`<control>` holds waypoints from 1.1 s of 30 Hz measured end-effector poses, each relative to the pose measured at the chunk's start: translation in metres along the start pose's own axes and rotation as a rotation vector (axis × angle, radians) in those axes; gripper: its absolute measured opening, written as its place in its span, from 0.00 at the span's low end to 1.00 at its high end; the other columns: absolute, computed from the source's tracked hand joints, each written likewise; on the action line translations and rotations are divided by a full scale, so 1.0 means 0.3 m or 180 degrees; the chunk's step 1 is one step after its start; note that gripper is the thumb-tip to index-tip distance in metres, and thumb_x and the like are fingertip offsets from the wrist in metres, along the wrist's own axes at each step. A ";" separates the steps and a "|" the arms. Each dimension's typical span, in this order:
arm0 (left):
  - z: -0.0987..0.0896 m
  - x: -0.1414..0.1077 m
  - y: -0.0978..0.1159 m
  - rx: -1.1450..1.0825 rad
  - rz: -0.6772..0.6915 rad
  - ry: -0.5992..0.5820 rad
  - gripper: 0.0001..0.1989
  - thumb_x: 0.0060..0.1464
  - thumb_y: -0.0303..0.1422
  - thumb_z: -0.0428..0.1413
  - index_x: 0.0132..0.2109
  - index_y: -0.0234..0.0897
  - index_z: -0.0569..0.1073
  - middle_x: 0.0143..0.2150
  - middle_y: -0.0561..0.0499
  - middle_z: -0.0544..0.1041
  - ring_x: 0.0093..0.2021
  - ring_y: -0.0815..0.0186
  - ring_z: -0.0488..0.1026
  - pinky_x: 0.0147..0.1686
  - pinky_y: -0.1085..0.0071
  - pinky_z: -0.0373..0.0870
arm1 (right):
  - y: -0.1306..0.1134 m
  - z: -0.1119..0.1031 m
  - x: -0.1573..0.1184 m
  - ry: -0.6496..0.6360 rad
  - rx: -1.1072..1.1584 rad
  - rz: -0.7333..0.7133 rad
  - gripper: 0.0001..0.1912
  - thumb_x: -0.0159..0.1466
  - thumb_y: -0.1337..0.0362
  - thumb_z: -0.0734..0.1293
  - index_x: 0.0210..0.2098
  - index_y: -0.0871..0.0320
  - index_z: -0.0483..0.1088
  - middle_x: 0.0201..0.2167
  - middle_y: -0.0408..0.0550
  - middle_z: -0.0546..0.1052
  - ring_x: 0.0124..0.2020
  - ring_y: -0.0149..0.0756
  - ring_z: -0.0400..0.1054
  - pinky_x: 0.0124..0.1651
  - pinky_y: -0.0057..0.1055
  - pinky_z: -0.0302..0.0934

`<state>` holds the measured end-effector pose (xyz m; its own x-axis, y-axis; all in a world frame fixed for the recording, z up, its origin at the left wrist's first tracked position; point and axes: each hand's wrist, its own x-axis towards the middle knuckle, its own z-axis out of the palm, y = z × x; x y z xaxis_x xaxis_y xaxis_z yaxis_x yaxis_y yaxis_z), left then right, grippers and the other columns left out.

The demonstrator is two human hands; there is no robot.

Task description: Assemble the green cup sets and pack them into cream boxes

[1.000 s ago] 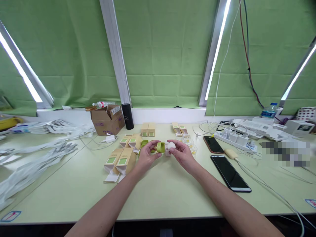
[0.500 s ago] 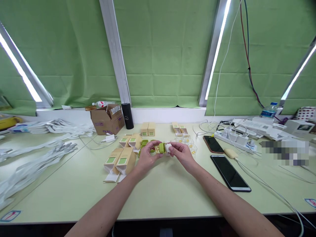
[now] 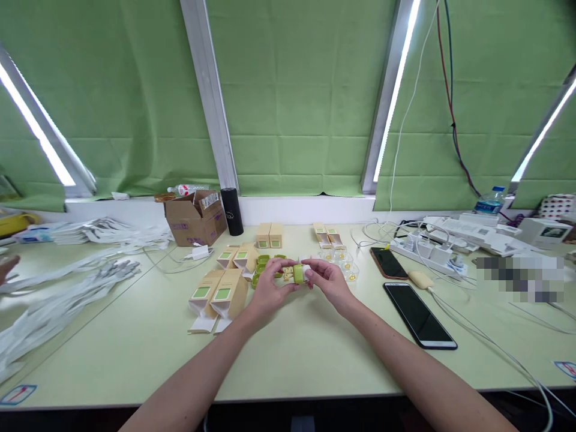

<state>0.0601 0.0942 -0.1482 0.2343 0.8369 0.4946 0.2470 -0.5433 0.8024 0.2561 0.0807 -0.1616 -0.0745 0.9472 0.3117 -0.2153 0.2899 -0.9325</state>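
Between my two hands is a small green ring-like piece (image 3: 298, 274), joined end to end with a small white piece (image 3: 306, 273). My left hand (image 3: 270, 286) pinches the green piece with thumb and fingers. On the other side, my right hand (image 3: 330, 285) grips the white piece, and its fingertips partly hide it. Behind my left hand lie several green parts (image 3: 262, 260). Clear round cups with gold centres (image 3: 344, 266) sit just beyond my right hand.
Several open beige cartons (image 3: 230, 292) stand left of my hands. Two phones (image 3: 420, 315) and white cables lie at right, near a power strip (image 3: 423, 255). Bundled white strips (image 3: 76, 300) cover the left side. Another person's hand (image 3: 6, 267) shows at the left edge.
The green piece has shifted slightly right and turned, and less of the white piece shows. My hands have drawn a little closer together. Another person's hand has entered at the left edge.
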 end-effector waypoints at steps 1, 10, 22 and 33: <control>0.001 -0.001 -0.001 0.0026 0.0010 0.0001 0.22 0.45 0.27 0.71 0.49 0.42 0.81 0.52 0.46 0.77 0.54 0.54 0.74 0.54 0.58 0.70 | 0.002 0.001 0.000 -0.0002 -0.0022 -0.0019 0.23 0.57 0.47 0.79 0.45 0.55 0.82 0.31 0.45 0.80 0.27 0.33 0.68 0.35 0.34 0.66; 0.005 -0.012 0.000 0.0041 0.0164 0.0008 0.21 0.47 0.30 0.71 0.50 0.43 0.80 0.50 0.46 0.76 0.53 0.54 0.73 0.55 0.58 0.70 | 0.001 0.012 -0.004 -0.0003 -0.0084 -0.0103 0.22 0.59 0.45 0.78 0.42 0.54 0.82 0.33 0.47 0.82 0.27 0.36 0.71 0.34 0.36 0.70; 0.041 -0.033 -0.007 0.0635 0.0833 -0.0001 0.25 0.61 0.36 0.64 0.64 0.46 0.72 0.62 0.42 0.73 0.65 0.48 0.66 0.66 0.48 0.64 | 0.026 0.028 -0.004 0.0126 0.0201 -0.0037 0.23 0.56 0.44 0.79 0.39 0.54 0.77 0.33 0.46 0.80 0.31 0.38 0.75 0.38 0.38 0.75; 0.048 -0.041 -0.005 0.0308 0.0675 -0.0016 0.25 0.65 0.36 0.58 0.67 0.44 0.69 0.63 0.39 0.70 0.65 0.51 0.69 0.66 0.53 0.67 | 0.024 0.041 -0.007 0.0031 0.0297 -0.0056 0.24 0.55 0.43 0.80 0.36 0.55 0.73 0.31 0.44 0.79 0.30 0.36 0.74 0.38 0.39 0.76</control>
<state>0.0704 0.0840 -0.1604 0.2952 0.7031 0.6469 0.2808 -0.7110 0.6447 0.2428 0.0790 -0.1667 -0.0605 0.9435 0.3257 -0.3063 0.2930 -0.9057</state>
